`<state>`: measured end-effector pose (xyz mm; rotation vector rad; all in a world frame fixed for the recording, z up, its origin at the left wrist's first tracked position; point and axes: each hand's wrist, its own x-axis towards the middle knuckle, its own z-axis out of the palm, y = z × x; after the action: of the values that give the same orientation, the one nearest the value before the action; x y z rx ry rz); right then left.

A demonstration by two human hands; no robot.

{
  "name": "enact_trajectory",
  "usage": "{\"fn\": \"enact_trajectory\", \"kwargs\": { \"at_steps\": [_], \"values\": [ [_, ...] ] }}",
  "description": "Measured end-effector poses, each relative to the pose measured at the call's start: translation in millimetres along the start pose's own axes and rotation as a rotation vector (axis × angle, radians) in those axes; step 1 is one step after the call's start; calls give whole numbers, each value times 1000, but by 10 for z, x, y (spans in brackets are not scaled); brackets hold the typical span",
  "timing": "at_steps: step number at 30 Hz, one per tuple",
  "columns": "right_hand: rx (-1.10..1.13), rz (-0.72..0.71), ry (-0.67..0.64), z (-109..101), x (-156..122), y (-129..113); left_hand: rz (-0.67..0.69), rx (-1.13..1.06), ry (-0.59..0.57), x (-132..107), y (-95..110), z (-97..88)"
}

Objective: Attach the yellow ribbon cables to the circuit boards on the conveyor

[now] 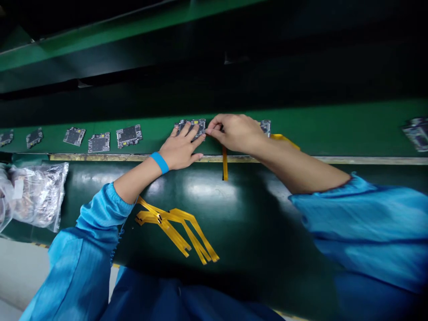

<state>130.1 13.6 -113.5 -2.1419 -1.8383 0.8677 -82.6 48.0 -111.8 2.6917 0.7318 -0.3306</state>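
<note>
My left hand [180, 149] lies with its fingers spread over a circuit board [201, 123] on the green strip, pressing it from above. At that board's right edge, my right hand [239, 133] is closed in a pinch on an orange flex cable [225, 165], whose lower end hangs over the strip's front edge. The fingertips hide the cable's upper end, so I cannot tell whether it is joined to the board. Partly behind my right hand sits another circuit board [266, 126], with an orange flex cable [285, 139] beside it, partly covered by my wrist.
Several circuit boards [129, 135] lie leftward along the green strip [341, 129], and another board [417, 134] is at far right. Loose flex cables [180, 217] form a pile on the lower green surface [254, 232]. Clear plastic bags [40, 194] rest at left. A dark shelf overhangs the back.
</note>
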Motion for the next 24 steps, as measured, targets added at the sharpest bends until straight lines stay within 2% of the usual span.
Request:
{"fn": "enact_trajectory", "kwargs": {
  "at_steps": [5,9,13,16,18,21,24],
  "values": [
    [17,31,-33,-4,16,70,-16,28,-36,74,121,-50],
    [-5,35,-40,-18,-5,129,-16,46,-35,169,202,-13],
    [-35,6,78,-29,-168,147,1,10,-10,233,166,37],
    [35,-89,176,-19,-450,54,5,-51,16,158,52,-35],
    [136,-227,98,30,-694,-94,-34,-93,55,23,-68,-132],
    [295,-477,-183,188,-1058,-417,-151,-141,123,-255,-305,-290],
    [274,-621,-360,403,-1315,-719,-277,-185,218,-522,-563,-405]
  ]
}}
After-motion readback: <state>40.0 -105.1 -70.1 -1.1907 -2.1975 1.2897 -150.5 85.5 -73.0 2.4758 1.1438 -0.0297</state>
